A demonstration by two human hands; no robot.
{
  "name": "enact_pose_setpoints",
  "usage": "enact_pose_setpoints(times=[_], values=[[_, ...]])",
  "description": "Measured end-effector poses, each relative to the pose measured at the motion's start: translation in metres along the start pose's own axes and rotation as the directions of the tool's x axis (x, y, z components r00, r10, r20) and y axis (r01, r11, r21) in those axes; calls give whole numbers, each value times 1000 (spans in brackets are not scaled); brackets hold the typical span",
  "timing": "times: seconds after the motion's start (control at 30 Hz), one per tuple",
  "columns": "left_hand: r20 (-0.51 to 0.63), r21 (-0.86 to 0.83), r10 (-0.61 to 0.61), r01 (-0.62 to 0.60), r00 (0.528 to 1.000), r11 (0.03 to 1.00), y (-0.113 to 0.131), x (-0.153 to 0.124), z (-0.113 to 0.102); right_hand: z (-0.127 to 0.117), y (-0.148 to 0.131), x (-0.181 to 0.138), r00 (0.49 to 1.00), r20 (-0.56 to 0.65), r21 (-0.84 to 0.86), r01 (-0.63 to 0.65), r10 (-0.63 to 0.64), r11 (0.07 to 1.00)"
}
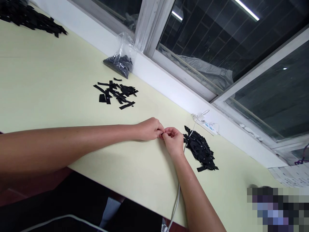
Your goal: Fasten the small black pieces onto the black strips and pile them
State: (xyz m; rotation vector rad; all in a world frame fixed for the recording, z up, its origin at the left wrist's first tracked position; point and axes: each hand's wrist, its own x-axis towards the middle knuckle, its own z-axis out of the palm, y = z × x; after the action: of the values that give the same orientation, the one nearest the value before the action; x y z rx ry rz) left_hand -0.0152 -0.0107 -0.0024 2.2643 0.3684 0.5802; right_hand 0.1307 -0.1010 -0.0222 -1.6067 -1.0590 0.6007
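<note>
Over the pale table, my left hand (151, 129) and my right hand (174, 141) meet at the fingertips, both closed in a pinch. A small dark bit shows between the fingers, mostly hidden, and I cannot make out what it is. Just right of my right hand lies a heap of black fabric-like strips (200, 149), several with small shiny spots. Beyond my left forearm, a looser scatter of black strips (118, 93) is spread on the table.
A clear plastic bag (122, 62) with dark contents leans by the wall. More black strips (26, 17) are piled at the far left. A white cable (177, 199) runs under my right wrist towards a power strip (207, 125). Windows line the back; a blurred-out patch (277, 207) sits lower right.
</note>
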Motion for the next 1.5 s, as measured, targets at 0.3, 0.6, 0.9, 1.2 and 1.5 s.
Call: enact_pose_setpoints(times=[0.3,0.6,0.9,1.2,1.5], values=[[-131,41,-76,82,988,996,-1,1,7,-4,0,2,998,39,-142,54,-49,988],[-146,-57,-186,179,972,982,-8,7,1,-12,0,4,997,57,-118,54,-48,991],[-75,-164,-197,183,978,969,-10,8,-1,-10,-7,1,995,42,-193,92,-86,977],[-80,-252,-203,178,976,951,-11,9,-1,-11,-8,1,988,12,-290,152,-155,945],[-25,-471,-276,233,961,851,-13,11,0,-11,-13,-2,968,58,-366,247,-243,897]])
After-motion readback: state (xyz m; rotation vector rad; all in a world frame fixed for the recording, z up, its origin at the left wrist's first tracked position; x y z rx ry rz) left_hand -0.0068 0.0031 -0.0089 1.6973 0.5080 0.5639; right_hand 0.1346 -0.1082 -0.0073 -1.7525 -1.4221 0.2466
